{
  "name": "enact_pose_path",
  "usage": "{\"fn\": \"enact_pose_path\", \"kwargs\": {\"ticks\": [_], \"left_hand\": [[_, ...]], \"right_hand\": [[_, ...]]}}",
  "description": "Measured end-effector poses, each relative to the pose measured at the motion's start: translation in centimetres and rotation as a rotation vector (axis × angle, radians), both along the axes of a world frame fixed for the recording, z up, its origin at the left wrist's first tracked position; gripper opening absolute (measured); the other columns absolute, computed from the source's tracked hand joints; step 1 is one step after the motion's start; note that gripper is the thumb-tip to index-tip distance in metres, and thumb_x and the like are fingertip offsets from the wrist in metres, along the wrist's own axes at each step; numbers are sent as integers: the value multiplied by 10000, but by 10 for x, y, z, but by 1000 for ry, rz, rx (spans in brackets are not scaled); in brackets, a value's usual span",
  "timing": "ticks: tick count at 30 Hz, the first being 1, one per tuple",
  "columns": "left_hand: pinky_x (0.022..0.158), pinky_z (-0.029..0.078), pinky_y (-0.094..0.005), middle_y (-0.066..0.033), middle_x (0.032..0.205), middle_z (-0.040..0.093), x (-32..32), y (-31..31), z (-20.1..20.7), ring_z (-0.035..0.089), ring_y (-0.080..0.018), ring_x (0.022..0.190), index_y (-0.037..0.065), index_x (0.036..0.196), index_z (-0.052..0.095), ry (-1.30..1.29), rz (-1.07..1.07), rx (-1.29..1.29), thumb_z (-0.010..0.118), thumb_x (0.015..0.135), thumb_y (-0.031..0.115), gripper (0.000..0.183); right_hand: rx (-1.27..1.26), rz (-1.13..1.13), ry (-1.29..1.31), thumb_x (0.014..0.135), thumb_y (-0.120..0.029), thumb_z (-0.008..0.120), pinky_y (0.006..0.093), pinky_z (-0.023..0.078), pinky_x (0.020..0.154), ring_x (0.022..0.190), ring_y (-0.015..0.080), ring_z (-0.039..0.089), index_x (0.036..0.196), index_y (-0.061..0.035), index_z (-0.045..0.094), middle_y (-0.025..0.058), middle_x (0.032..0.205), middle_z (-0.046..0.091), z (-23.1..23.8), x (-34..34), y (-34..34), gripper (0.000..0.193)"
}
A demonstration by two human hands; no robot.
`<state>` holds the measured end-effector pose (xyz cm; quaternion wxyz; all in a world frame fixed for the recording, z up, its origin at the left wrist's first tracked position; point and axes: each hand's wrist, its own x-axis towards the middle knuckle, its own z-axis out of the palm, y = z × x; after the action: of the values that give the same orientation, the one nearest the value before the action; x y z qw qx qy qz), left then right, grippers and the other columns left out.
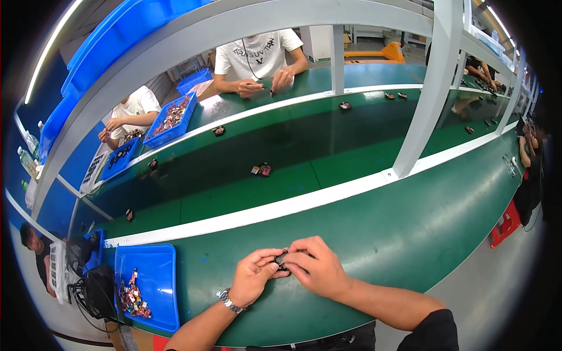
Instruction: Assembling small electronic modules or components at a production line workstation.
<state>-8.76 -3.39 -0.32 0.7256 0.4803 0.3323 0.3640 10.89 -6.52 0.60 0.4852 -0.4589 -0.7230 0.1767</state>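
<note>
Over the green worktop (374, 234), a small dark electronic part (281, 261) is held between my two hands. My left hand (252, 278), with a metal watch on its wrist, grips it from the left, thumb and fingers closed on its edges. From the right, my right hand (321, 270) has its fingers pinched together at the same part. Those fingers cover much of it, so its exact kind is hard to make out. To the left of my left hand stands a blue tray (163, 266) with a heap of small red, yellow and dark components (133, 297).
Beyond a white rail (281, 207) runs a green conveyor belt (333, 158) with scattered small assemblies (264, 169). Grey frame posts (424, 105) rise from the rail. Across the belt, people handle small parts beside a filled blue bin (190, 111). Black cables (96, 292) hang left of my tray.
</note>
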Motion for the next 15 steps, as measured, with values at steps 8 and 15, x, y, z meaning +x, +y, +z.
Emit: {"fn": "enact_pose_path", "kwargs": {"ticks": [8,15], "left_hand": [[983,562,-375,-198,1355,537,-3,-3,3,586,-244,1200,-66,1268,512,29,-10,-2,466,972,-84,299],[970,569,-363,-193,1347,543,-3,-3,4,597,-233,1176,-66,1266,514,42,-30,-21,463,969,-91,302]], "right_hand": [[243,-63,-177,694,4,775,289,547,631,788,198,613,937,-63,713,47,947,621,0,-10,-5,259],[248,-78,-234,701,9,763,294,548,633,794,202,616,924,-56,714,47,940,621,1,-8,-6,237]]}}
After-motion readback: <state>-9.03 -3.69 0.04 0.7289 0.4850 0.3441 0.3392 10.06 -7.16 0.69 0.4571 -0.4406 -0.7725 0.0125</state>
